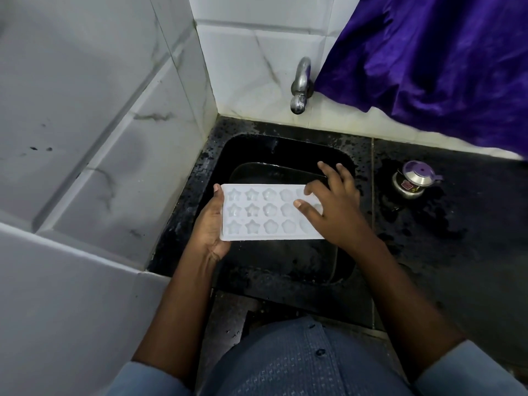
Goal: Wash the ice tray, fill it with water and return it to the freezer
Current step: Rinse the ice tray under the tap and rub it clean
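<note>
Black counter (457, 224) wet; sink (211, 155) set into its back left corner. You hold the white ice tray (257, 212) level over the basin, cavities up, apparently empty. Your left hand (210, 224) clamps the left short end, thumb on the rim, fingers hidden beneath. Your right hand (331, 201) lies spread and flat across the right-end cavities, gripping nothing. Tap (300, 87) at the back edge, no stream visible. Judgement: light, thin plastic, slippery when wet, likely to twist once filled; take both short ends by the rim.
</note>
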